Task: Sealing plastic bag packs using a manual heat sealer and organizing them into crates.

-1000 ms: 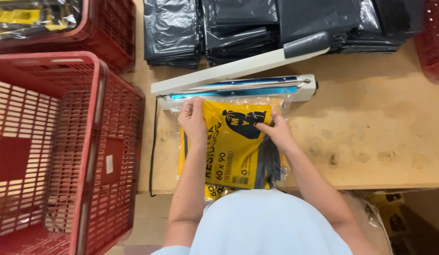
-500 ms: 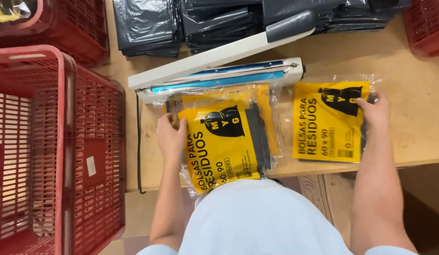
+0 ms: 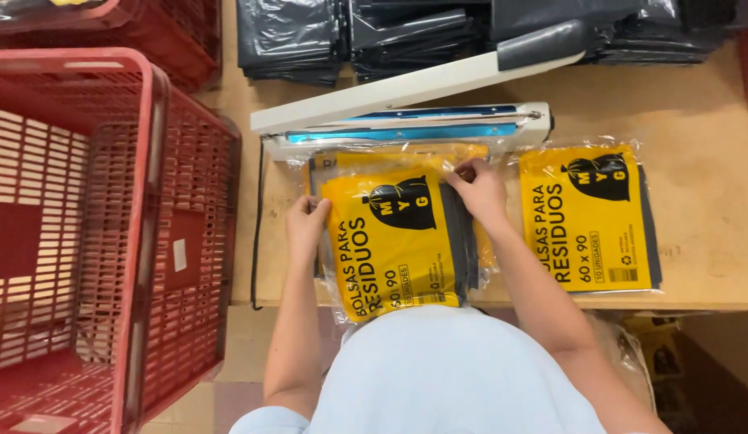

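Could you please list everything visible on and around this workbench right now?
yellow packet: one, clear wrap, yellow label, on a stack in front of the sealer, held at both sides
sealed packet: one, yellow, right of the stack
heat sealer: one, white with blue bar, arm raised
black bags: several folded piles, far edge
red crate: one, left of the wooden table
left hand: on packet's left edge
right hand: pinching packet's top right

You are standing in a small packing workshop. A heat sealer [image 3: 406, 120] lies along the far side of your wooden bench [image 3: 711, 104], stacks of folded black bags [image 3: 374, 32] line its far edge, and red plastic crates [image 3: 92, 241] wait beside its left edge.
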